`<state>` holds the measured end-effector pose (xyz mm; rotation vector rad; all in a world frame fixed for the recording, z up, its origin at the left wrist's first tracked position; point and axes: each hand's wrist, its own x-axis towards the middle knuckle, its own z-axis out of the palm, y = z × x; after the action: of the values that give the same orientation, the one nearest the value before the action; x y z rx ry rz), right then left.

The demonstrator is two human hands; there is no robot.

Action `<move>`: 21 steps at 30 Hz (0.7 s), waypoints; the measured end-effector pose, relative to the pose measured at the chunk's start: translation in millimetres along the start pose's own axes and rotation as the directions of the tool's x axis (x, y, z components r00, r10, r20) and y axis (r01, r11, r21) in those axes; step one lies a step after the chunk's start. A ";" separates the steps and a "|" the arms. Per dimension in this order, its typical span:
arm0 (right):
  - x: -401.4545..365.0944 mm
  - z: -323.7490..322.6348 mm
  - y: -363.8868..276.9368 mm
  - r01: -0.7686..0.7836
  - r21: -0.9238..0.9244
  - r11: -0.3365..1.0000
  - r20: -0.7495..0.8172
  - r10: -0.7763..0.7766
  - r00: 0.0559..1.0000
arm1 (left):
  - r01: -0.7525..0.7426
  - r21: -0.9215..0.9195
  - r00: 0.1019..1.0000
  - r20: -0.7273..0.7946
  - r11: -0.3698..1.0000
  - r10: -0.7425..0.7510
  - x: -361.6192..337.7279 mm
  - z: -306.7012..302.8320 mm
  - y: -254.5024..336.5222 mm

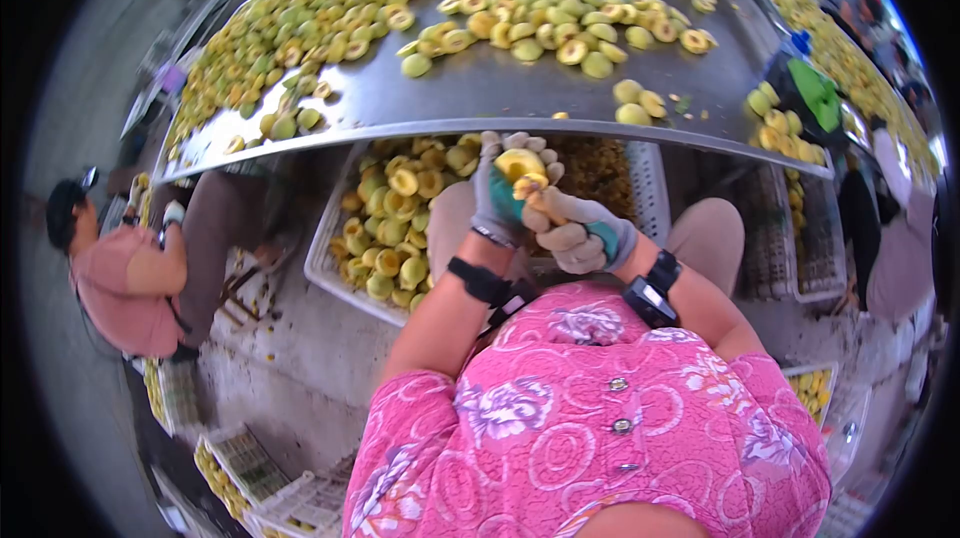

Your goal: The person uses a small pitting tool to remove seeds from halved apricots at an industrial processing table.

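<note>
We look across a long steel desk (520, 88), its grey top shining under bright light and strewn with halved yellow fruit (330, 18). Beneath its edge stand white slatted plastic crates (640, 188), one of them filled with more fruit. The concrete floor (290, 378) is pale and stained. At the left, a person in a salmon shirt (125, 283) works near further crates.

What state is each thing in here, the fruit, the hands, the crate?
left hand: gloved, closed around the fruit.
right hand: gloved, curled shut against the fruit.
fruit: looks cut open, held in the air.
table: strewn with whole and cut fruit.
crate: partly filled with cut fruit.
</note>
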<state>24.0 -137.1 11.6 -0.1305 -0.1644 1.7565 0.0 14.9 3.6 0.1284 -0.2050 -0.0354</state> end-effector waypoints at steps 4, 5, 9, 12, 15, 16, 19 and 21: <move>3.1 14.4 -2.0 -0.003 -0.092 0.996 -0.014 0.002 1.000 | -0.122 0.220 0.945 -0.273 0.968 0.181 -10.2 -22.4 32.9; -0.8 9.8 -6.2 -0.022 -0.071 0.997 -0.046 0.019 0.999 | -0.156 0.300 0.912 -0.323 0.941 0.254 -18.3 -16.3 48.3; -12.3 18.9 -9.9 -0.056 -0.481 0.875 -0.441 -0.186 0.878 | 0.002 1.000 0.670 0.016 -0.024 0.742 -63.3 -19.1 125.9; -6.9 21.6 -10.6 -0.259 -0.846 0.466 -0.494 -0.502 0.710 | -0.016 0.983 0.548 -0.145 0.183 0.824 -71.0 5.3 120.0; -7.1 14.2 -16.2 -0.367 -0.904 0.217 -0.415 -0.652 0.635 | 0.114 0.948 0.807 -0.263 0.299 0.529 -63.0 15.0 96.1; -7.3 13.0 -18.9 -0.438 -0.895 0.078 -0.365 -0.694 0.621 | 0.145 0.937 0.878 -0.269 0.317 0.397 -56.9 17.5 77.0; -12.5 -19.5 -20.2 -0.304 -0.868 -0.393 0.123 -0.762 0.636 | 0.150 0.935 0.952 -0.225 0.321 0.209 -37.7 3.2 30.1; -18.9 -16.3 -15.7 -0.371 -0.844 -0.388 0.064 -0.759 0.648 | 0.189 0.901 0.948 -0.270 0.391 0.165 -28.8 -10.9 10.6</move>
<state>45.7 -152.1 -1.6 -1.9672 -1.0902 0.2650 -25.8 28.1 -11.4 1.2985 0.1424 0.0970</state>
